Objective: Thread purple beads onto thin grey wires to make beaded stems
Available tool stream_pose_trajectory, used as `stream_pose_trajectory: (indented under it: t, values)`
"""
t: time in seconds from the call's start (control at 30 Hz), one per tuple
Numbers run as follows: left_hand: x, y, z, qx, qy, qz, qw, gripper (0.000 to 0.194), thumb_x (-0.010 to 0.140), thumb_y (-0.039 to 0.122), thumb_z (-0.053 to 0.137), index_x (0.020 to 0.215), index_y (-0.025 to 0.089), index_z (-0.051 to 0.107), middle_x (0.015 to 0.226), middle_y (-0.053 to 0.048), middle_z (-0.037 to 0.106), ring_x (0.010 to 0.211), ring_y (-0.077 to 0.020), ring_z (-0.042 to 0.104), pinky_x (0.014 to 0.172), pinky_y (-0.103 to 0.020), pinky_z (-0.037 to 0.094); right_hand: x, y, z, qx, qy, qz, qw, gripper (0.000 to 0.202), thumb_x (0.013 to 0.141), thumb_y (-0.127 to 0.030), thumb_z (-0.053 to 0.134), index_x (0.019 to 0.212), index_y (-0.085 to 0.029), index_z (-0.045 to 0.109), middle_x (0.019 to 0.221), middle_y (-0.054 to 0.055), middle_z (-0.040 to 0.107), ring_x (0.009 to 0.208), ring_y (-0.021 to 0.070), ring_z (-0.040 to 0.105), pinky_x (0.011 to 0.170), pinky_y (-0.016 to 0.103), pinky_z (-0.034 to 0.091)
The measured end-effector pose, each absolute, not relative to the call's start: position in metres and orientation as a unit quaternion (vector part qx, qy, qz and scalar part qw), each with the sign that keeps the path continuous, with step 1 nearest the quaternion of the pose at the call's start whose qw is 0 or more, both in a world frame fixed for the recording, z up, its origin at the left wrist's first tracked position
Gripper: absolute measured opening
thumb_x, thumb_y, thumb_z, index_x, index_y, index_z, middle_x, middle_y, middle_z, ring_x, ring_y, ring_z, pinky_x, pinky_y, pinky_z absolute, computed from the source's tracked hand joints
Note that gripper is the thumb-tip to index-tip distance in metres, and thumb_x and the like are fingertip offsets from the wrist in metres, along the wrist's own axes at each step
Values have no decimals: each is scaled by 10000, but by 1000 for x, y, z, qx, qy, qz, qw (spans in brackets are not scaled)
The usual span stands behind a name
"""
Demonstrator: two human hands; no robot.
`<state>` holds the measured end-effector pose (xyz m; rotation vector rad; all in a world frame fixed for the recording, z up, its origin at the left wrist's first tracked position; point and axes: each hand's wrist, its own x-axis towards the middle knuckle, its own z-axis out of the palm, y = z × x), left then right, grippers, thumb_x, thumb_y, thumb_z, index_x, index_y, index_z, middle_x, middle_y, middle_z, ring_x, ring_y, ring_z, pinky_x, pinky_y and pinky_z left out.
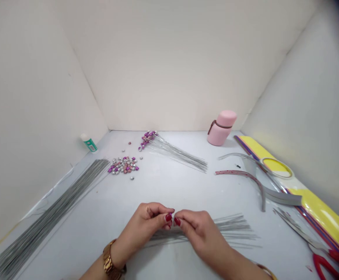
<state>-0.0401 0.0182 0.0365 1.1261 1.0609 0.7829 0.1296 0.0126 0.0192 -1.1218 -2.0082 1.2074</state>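
Observation:
My left hand [150, 221] is closed in a pinch, with a speck of purple showing at its fingertips that looks like a small folded star. Fingertip to fingertip with it, my right hand [200, 229] pinches what looks like a thin wire, mostly hidden by the fingers. Beneath both hands lies a loose bundle of grey wires [236, 229], fanned out to the right. Beyond the left hand is a pile of small purple, pink and silver stars [124, 166]. Farther back, wires tipped with stars [183, 154] lie together, their star ends [148, 138] toward the left.
A long wire bundle [55, 214] runs along the left wall near a glue stick [89, 143]. A pink bottle [220, 128] stands at the back right. On the right are paper strips [245, 174], a tape roll [277, 167], yellow sheets [318, 202] and red-handled scissors [322, 264].

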Motion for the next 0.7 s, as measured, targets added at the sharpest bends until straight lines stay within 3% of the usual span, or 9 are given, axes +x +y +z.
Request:
stream_pose_trajectory:
  t: [0.07,0.13,0.2,0.27,0.33,0.37,0.47,0.53,0.7]
  values:
    - [-38,18,34,470,473,357,654,148,721,263,586,727,144,673,572,-13,615,562,-113,524,575,-202,405,131,10,16,-387,-843,254,274,280,846,-174,317,783,-144,589,586,34,512,552,143,474,558,257,362]
    - [-38,18,34,481,478,352,645,155,729,266,574,728,145,671,589,-18,619,571,-119,528,578,-207,407,131,10,17,-389,-854,211,273,287,843,-163,310,796,-143,592,577,39,519,539,148,477,545,260,364]
    - [-39,18,37,531,478,337,613,167,741,264,557,721,148,677,639,-38,637,615,-138,547,606,-220,413,129,12,21,-419,-787,360,274,275,860,-215,327,787,-156,585,534,-4,462,495,116,444,502,221,357]
    - [-41,19,40,594,473,323,565,176,750,262,547,740,157,689,710,-55,652,669,-154,558,646,-228,408,127,15,24,-443,-674,535,252,282,864,-286,345,756,-154,569,461,-66,317,383,75,308,389,179,289]
    - [-42,19,40,613,474,318,547,177,749,267,549,749,163,693,729,-58,652,683,-154,555,654,-226,401,126,18,24,-451,-607,614,226,289,863,-315,350,745,-147,553,445,-97,210,343,63,188,333,170,222]
    - [-41,20,39,592,478,322,563,174,745,272,555,746,161,689,707,-52,646,663,-147,551,641,-222,402,126,19,24,-449,-616,607,226,285,868,-306,345,749,-147,550,445,-97,221,345,63,196,342,170,235]
    - [-38,20,34,429,482,352,678,172,729,295,578,714,141,655,621,-21,607,559,-99,515,564,-188,402,128,22,21,-421,-785,383,244,275,888,-216,306,781,-159,554,528,-37,448,459,80,411,490,189,336]
    - [-35,21,30,324,468,370,734,175,708,298,606,703,126,638,601,-3,581,509,-65,482,537,-160,394,130,24,19,-388,-867,210,233,273,883,-171,304,784,-162,559,607,6,540,552,106,484,553,213,337]
    - [-36,22,28,298,467,389,736,180,678,277,646,710,100,648,597,-5,578,503,-50,480,526,-137,401,134,32,16,-370,-895,119,216,263,886,-184,325,800,-169,573,586,15,561,547,121,498,537,226,307]
